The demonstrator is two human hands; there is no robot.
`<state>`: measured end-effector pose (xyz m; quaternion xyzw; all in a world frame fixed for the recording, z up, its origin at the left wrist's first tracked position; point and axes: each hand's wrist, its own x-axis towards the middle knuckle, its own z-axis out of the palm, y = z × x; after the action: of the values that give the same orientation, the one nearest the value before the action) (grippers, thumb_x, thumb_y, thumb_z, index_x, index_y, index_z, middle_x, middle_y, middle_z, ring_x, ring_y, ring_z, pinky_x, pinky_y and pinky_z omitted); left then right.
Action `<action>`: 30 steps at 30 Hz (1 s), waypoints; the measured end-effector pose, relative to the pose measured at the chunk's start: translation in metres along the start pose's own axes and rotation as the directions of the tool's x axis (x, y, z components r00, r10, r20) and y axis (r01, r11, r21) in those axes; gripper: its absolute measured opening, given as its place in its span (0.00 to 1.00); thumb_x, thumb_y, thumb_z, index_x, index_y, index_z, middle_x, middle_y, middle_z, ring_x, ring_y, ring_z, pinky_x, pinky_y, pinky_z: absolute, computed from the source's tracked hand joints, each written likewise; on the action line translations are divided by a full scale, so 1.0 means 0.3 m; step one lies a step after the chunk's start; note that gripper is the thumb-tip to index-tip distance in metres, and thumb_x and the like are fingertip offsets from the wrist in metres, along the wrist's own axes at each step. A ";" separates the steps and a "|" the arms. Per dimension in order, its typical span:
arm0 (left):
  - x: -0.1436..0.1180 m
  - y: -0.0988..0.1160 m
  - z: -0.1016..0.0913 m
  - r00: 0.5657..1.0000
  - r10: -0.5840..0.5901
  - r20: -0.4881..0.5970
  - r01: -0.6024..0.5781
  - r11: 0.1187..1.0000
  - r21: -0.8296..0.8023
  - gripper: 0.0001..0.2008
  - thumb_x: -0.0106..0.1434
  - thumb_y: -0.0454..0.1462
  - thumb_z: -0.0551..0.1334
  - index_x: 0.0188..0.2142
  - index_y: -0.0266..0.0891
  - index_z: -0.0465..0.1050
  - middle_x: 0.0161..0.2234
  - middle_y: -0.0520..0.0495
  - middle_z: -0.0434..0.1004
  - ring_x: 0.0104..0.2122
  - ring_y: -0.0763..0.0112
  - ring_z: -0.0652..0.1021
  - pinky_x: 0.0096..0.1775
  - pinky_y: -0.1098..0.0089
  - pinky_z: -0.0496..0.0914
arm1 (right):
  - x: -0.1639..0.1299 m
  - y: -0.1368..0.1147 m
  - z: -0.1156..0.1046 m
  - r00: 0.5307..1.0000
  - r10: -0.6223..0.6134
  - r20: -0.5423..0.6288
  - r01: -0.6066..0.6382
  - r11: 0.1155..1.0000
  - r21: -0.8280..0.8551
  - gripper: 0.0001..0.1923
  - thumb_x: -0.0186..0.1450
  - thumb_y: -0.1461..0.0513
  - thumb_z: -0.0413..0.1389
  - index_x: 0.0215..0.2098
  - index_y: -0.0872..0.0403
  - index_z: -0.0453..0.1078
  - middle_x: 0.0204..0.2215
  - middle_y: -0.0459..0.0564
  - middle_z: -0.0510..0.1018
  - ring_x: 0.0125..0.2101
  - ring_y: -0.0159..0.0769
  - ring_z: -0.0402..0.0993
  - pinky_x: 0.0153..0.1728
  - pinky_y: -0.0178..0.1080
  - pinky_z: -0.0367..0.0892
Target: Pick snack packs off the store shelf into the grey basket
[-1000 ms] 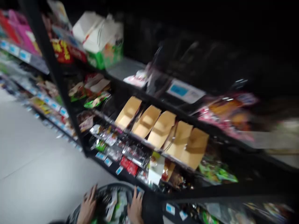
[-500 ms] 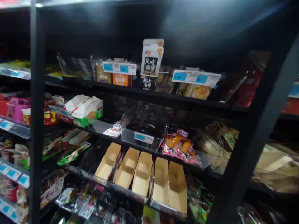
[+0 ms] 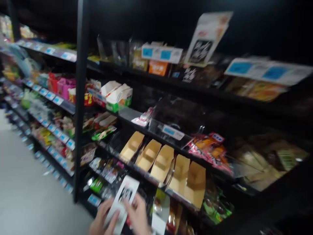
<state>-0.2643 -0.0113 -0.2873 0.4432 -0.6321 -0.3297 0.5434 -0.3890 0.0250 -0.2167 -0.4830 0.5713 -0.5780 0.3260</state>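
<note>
Low in the head view, a white snack pack (image 3: pixel 126 192) with a black label is held tilted between both hands. My left hand (image 3: pixel 104 217) grips its lower left part, thumb lying across the front. On the right edge, my right hand (image 3: pixel 138 212) has its thumb against the pack near the label. Motion blur hides the small print. A similar white pack with a black panel (image 3: pixel 204 39) stands leaning on the upper shelf. Behind the hands are a row of open tan cardboard boxes (image 3: pixel 162 163) and bagged snacks (image 3: pixel 107 171) on a lower shelf.
A black upright post (image 3: pixel 79 98) divides the shelving. Price-tag strips (image 3: pixel 162 53) jut from the shelf edges. Red and orange snack packets (image 3: pixel 210 148) lie right of middle, above the tan boxes. Grey floor (image 3: pixel 36 189) runs along the left.
Both hands have come into view from below, holding a white pack. The view has swung left, showing more shelving and floor; shelf goods now appear farther right.
</note>
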 end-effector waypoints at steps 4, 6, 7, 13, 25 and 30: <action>-0.032 0.176 -0.096 0.952 0.302 0.042 -0.297 0.950 -0.100 0.19 0.68 0.39 0.64 0.57 0.43 0.72 0.62 0.36 0.70 0.59 0.55 0.76 0.50 0.62 0.80 | 0.030 -0.156 -0.018 0.991 0.019 -0.129 0.002 0.987 0.164 0.26 0.60 0.45 0.67 0.44 0.57 0.77 0.37 0.56 0.84 0.32 0.42 0.80 0.37 0.42 0.78; 0.015 0.242 -0.109 0.885 0.465 0.017 -0.465 0.885 -0.030 0.21 0.67 0.34 0.66 0.59 0.43 0.72 0.66 0.35 0.64 0.63 0.54 0.72 0.56 0.58 0.77 | 0.076 -0.215 -0.032 0.993 -0.014 -0.119 0.037 0.979 0.198 0.23 0.61 0.47 0.67 0.43 0.57 0.76 0.32 0.53 0.83 0.23 0.33 0.73 0.25 0.35 0.73; 0.037 0.265 -0.112 0.859 0.512 0.000 -0.511 0.859 0.027 0.22 0.66 0.31 0.65 0.59 0.43 0.71 0.67 0.35 0.63 0.64 0.54 0.71 0.58 0.57 0.76 | 0.093 -0.235 -0.036 0.993 -0.031 -0.110 0.054 0.977 0.207 0.22 0.62 0.48 0.67 0.44 0.57 0.76 0.32 0.52 0.83 0.20 0.31 0.70 0.22 0.33 0.69; 0.076 0.301 -0.129 0.755 0.628 -0.189 -0.591 0.777 0.217 0.22 0.62 0.22 0.62 0.50 0.46 0.77 0.52 0.43 0.76 0.57 0.60 0.74 0.58 0.56 0.72 | 0.090 -0.253 -0.025 0.996 -0.073 -0.055 0.083 0.975 0.206 0.20 0.63 0.49 0.66 0.44 0.55 0.76 0.37 0.53 0.83 0.33 0.37 0.78 0.35 0.37 0.75; 0.069 0.314 -0.113 0.955 -0.263 0.138 0.290 0.731 -0.617 0.21 0.63 0.51 0.68 0.44 0.36 0.74 0.37 0.44 0.83 0.28 0.67 0.82 0.32 0.67 0.79 | 0.113 -0.274 -0.033 0.999 0.002 -0.037 0.013 0.922 0.388 0.24 0.59 0.55 0.71 0.40 0.50 0.59 0.38 0.46 0.81 0.34 0.31 0.77 0.38 0.33 0.72; 0.047 0.295 -0.126 0.941 -0.286 0.179 0.336 0.751 -0.568 0.26 0.59 0.57 0.69 0.43 0.37 0.75 0.35 0.43 0.83 0.29 0.61 0.83 0.30 0.65 0.79 | 0.111 -0.283 -0.045 0.999 0.034 -0.016 -0.025 0.913 0.406 0.28 0.57 0.55 0.72 0.47 0.49 0.63 0.38 0.46 0.81 0.31 0.30 0.74 0.30 0.30 0.69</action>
<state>-0.2455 0.0128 -0.1950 0.3374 -0.4364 -0.6132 0.5655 -0.3973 0.0103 -0.1262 -0.3896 0.4497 -0.6845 0.4212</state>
